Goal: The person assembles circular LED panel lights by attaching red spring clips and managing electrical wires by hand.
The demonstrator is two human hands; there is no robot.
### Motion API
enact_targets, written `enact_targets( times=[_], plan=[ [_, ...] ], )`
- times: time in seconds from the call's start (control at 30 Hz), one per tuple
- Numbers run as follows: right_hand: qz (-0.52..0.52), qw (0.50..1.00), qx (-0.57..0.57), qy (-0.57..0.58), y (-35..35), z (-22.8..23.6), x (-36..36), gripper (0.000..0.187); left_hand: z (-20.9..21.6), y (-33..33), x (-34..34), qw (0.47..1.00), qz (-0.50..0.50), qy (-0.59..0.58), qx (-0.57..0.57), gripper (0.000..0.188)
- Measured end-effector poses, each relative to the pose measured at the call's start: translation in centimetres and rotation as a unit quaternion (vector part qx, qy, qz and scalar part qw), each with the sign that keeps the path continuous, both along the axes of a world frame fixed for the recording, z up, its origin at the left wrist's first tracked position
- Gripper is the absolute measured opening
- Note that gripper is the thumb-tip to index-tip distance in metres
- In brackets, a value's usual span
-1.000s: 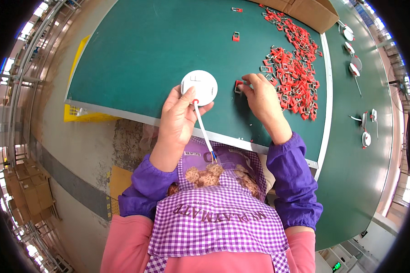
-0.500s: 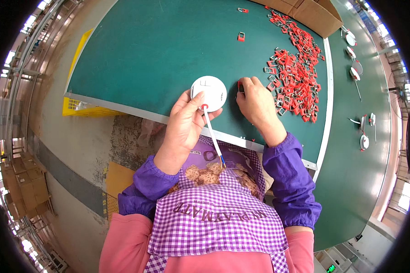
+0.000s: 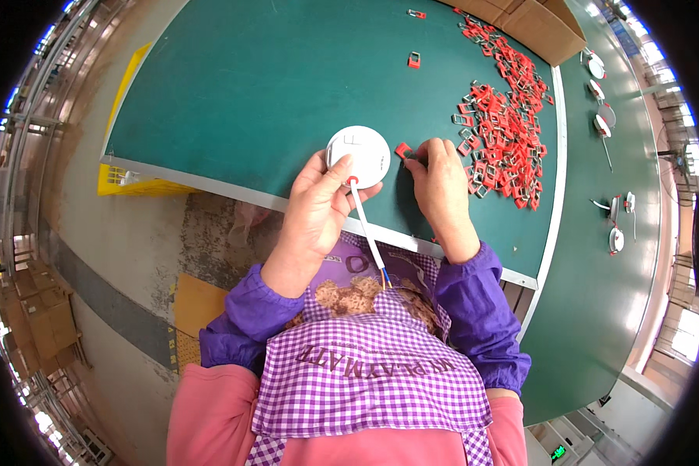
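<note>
My left hand (image 3: 312,203) is closed round the lower left edge of a white round lamp (image 3: 369,154), its thumb lying on the face. From a red grommet at the lamp's lower edge, a white cable (image 3: 367,225) hangs toward my apron and ends in thin coloured wires. Just right of the lamp, my right hand (image 3: 446,190) pinches a red spring clip (image 3: 402,150) between thumb and fingers, a little apart from the lamp. The clip's red end sticks out to the left; its other end is hidden by my fingers.
A heap of red clips with metal loops (image 3: 509,144) spreads right of my right hand. Two stray clips, one a red clip (image 3: 415,60), lie farther off. A cardboard box (image 3: 547,35) stands at the far right. Several lamps lie on the adjoining green table (image 3: 579,311).
The red clip now shows more clearly, tilted out to the left of my right fingertips. My right hand has shifted slightly right. My left hand still holds the lamp in nearly the same place.
</note>
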State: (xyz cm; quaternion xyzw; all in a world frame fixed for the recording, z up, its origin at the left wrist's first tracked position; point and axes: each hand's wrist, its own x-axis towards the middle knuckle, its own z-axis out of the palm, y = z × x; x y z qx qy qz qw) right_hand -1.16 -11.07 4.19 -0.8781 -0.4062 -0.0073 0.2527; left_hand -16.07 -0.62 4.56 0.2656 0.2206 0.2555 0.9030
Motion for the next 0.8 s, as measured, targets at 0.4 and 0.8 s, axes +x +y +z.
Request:
enact_targets(
  times=[0.4,0.8],
  plan=[
    [-0.054,0.931,0.192,0.306,-1.6,4.4,-2.6,0.018,-0.4,-1.4,1.5,0.993,0.025,0.050,0.103,0.023],
    [-0.016,0.961,0.209,0.179,-2.7,4.4,-5.2,0.010,-0.4,-3.6,2.0,0.971,0.070,0.007,0.227,0.030]
  ],
)
